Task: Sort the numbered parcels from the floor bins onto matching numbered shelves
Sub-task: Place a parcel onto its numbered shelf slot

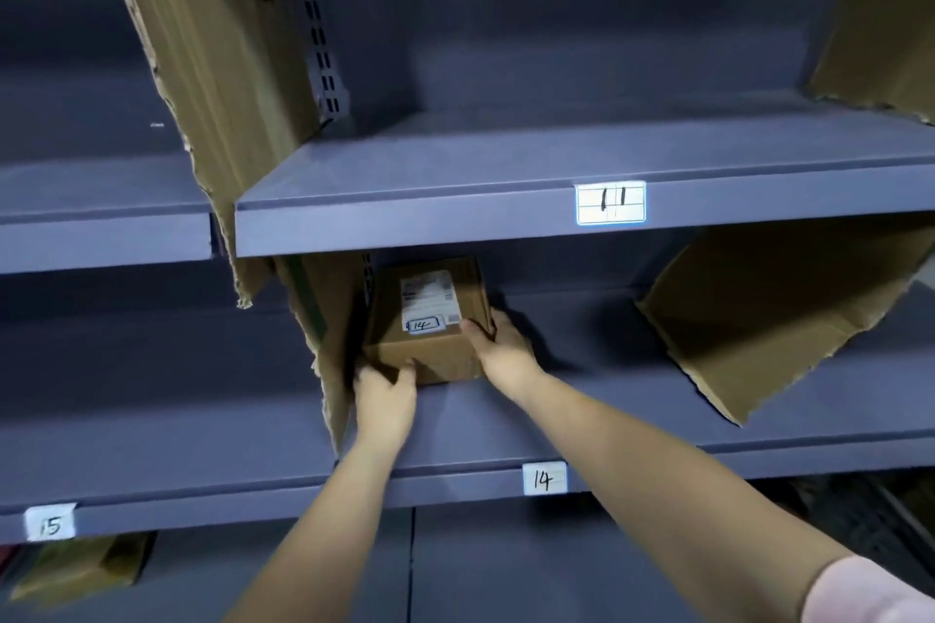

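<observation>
While both hands, left hand point(384, 392) and right hand point(501, 349), grip the small brown cardboard parcel point(427, 324) marked 14, it rests on the blue-grey metal shelf point(632, 420) labelled 14. Placement looks nearly done; next, fingers should release.

Blue-grey shelving of painted metal, its finish smooth and matt, with a faint sheen along the front lip of the upper shelf point(506, 218). The lower shelf point(632, 400) carries a parcel point(425, 344) of plain brown corrugated cardboard, dull and slightly creased, topped with a white paper shipping label point(427, 299). White paper tags marked 11 point(610, 202), 14 point(544, 478) and 15 point(49, 524) are stuck to the shelf edges, the first edged in a glossy film. Cardboard dividers point(217, 66) between the bays show rough, torn, fibrous edges. A perforated metal upright point(324, 66) has the same matt paint. A pale pink cloth sleeve point(870, 592) looks soft.
</observation>
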Available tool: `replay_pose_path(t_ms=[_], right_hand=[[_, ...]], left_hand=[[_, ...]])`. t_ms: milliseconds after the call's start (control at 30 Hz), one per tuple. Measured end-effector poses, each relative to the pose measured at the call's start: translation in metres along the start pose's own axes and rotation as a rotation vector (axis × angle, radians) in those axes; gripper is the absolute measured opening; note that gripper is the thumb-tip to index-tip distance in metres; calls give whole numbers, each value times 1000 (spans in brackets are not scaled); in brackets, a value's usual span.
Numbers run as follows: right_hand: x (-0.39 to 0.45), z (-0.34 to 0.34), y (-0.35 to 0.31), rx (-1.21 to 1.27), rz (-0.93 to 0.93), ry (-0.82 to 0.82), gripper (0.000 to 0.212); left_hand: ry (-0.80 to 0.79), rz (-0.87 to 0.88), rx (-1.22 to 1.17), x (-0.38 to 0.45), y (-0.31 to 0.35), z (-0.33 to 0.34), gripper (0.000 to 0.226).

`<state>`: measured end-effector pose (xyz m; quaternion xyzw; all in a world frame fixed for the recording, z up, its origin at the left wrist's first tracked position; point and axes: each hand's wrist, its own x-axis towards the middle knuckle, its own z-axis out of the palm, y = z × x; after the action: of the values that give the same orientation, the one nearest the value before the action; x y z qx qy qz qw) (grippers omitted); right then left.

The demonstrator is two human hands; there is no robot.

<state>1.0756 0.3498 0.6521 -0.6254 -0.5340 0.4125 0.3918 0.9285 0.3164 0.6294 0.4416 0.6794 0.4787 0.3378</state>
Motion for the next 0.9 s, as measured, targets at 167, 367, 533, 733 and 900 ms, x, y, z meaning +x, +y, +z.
replay_pose_path(t_ms=[167, 367, 533, 733, 900], right_hand=[[2, 2, 0, -26, 27, -15, 62], [-23, -22, -26, -94, 126, -82, 72], [-81, -62, -50, -115, 193, -72, 60], [-176, -124, -71, -152, 247, -49, 47], [-244, -181, -90, -228, 189, 32, 39]], left_hand=[[22, -14, 45, 6, -5, 3, 60], [61, -130, 102, -13, 32, -2, 59], [-24, -157, 189, -64, 77, -10, 53], [-375, -93, 361, -155, 143, -10, 49], [-598, 113, 439, -214, 190, 3, 34]])
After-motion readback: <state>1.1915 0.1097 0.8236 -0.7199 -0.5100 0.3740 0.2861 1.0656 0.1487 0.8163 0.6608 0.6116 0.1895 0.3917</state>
